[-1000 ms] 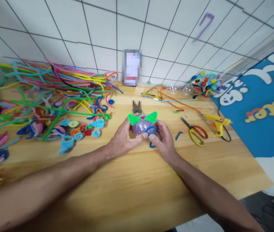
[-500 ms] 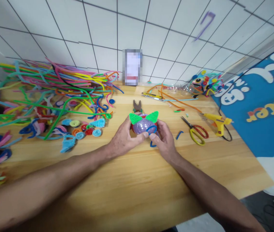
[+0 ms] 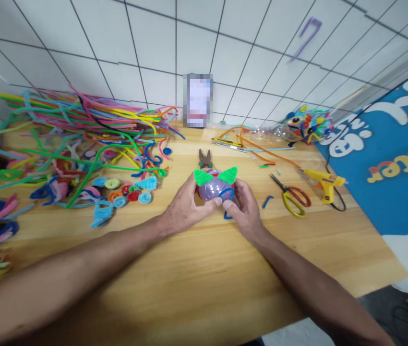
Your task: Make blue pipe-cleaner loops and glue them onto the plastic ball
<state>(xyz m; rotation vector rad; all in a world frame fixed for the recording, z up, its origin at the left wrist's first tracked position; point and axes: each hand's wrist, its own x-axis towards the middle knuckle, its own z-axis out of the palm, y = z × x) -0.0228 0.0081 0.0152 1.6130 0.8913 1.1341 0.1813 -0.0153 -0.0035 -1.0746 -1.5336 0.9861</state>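
Observation:
Between my hands is a shiny purple ball (image 3: 211,190) with two green pipe-cleaner ears on top and red trim along its sides. My left hand (image 3: 186,204) wraps its left side, the thumb lying across the near face. On the other side my right hand (image 3: 244,209) grips it, its thumb pressing by a bent blue pipe cleaner (image 3: 227,193) on the ball's front. Another blue piece (image 3: 228,215) shows just below the ball by my right hand. Behind the ball stand the jaws of brown pliers (image 3: 205,157); their handles are hidden.
Pipe cleaners (image 3: 99,115) and coiled pieces crowd the left. To the right lie a short blue piece (image 3: 268,201), scissors (image 3: 292,198) and a yellow glue gun (image 3: 324,182). A phone (image 3: 198,101) leans on the tiled wall; clear spheres (image 3: 279,132) and a decorated ball (image 3: 308,125) stand back right.
The whole view has shifted very slightly, so everything sits a touch further right. Both hands keep the same hold on the ball.

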